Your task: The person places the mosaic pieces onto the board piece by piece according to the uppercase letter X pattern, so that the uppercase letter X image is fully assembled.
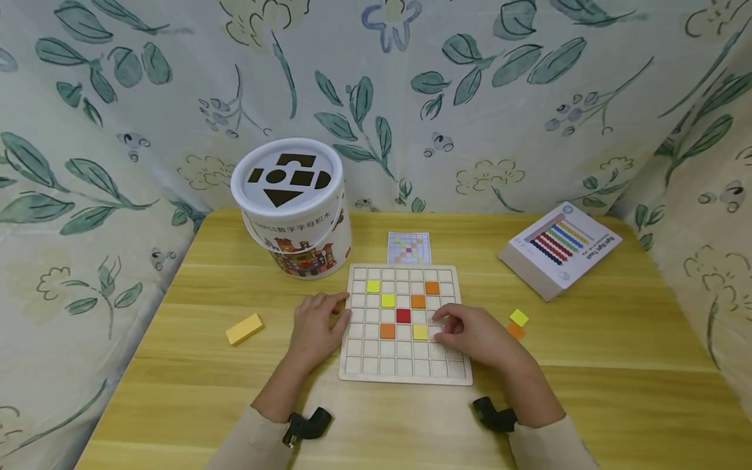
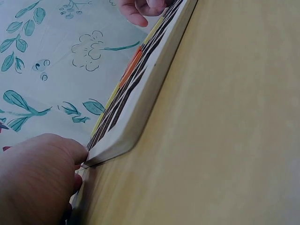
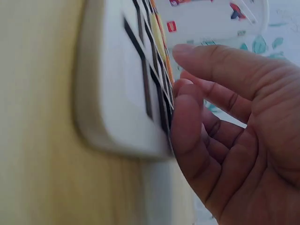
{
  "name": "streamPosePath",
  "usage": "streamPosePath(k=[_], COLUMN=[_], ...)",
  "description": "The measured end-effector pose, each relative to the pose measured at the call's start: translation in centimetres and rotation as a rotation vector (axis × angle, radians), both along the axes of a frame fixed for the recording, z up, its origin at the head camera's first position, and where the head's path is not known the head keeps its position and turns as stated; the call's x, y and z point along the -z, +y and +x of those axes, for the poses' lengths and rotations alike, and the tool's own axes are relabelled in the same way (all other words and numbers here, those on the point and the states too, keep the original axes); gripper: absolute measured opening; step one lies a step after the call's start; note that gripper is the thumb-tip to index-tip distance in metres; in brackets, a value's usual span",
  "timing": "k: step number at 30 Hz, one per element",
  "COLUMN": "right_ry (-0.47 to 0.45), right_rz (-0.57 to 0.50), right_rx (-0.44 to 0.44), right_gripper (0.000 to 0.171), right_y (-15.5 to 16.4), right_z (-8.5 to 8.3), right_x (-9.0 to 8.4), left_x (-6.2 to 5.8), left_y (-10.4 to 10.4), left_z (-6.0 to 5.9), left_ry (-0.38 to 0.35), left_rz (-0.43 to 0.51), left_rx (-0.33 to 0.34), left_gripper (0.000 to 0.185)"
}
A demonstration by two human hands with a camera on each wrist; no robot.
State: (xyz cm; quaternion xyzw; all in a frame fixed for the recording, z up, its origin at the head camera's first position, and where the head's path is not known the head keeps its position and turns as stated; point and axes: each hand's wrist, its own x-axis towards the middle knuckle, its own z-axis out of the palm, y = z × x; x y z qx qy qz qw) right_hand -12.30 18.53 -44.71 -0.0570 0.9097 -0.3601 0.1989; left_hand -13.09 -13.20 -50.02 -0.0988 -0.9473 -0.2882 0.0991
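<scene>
A pale wooden grid board [image 1: 405,365] lies flat on the table. Yellow, orange and red tiles sit in its cells, among them a red tile [image 1: 403,316] in the middle and a yellow tile [image 1: 420,332] just below right of it. My left hand [image 1: 326,320] rests on the board's left edge with relaxed fingers and holds nothing; in the left wrist view this hand [image 2: 37,183] touches the board's corner [image 2: 117,140]. My right hand [image 1: 455,329] lies on the right part of the board beside the yellow tile. Its fingers [image 3: 187,122] are loosely curved against the board [image 3: 117,93], with nothing between them.
A white bucket [image 1: 294,215] with shape holes in its lid stands at the back left. A small pattern card [image 1: 408,248] lies behind the board, a boxed bead toy [image 1: 558,248] at the back right. Loose yellow [image 1: 519,317] and orange [image 1: 516,331] tiles lie right of the board, a yellow block [image 1: 243,328] at the left.
</scene>
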Motion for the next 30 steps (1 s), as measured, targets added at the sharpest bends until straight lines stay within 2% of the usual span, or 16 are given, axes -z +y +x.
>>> streamPosePath(k=[4, 12, 17, 23, 30], right_ry=[0.014, 0.06, 0.034, -0.047, -0.058], right_rz=[-0.038, -0.021, -0.021, -0.023, -0.001], right_rx=[0.043, 0.089, 0.071, 0.023, -0.033], right_gripper=[0.027, 0.028, 0.032, 0.04, 0.042], right_y=[1.8, 5.5, 8.9, 13.0, 14.5], right_z=[-0.3, -0.1, 0.6, 0.9, 1.0], right_x=[-0.3, -0.5, -0.1, 0.0, 0.2], left_x=[0.1, 0.2, 0.2, 0.2, 0.2], left_y=[-0.1, -0.1, -0.1, -0.1, -0.1], left_z=[0.0, 0.0, -0.1, -0.1, -0.2], left_ry=[0.0, 0.022, 0.024, 0.014, -0.008], left_rz=[0.002, 0.0, -0.003, -0.014, -0.014], left_rx=[-0.005, 0.003, 0.008, 0.006, 0.003], left_gripper=[0.035, 0.034, 0.034, 0.035, 0.035])
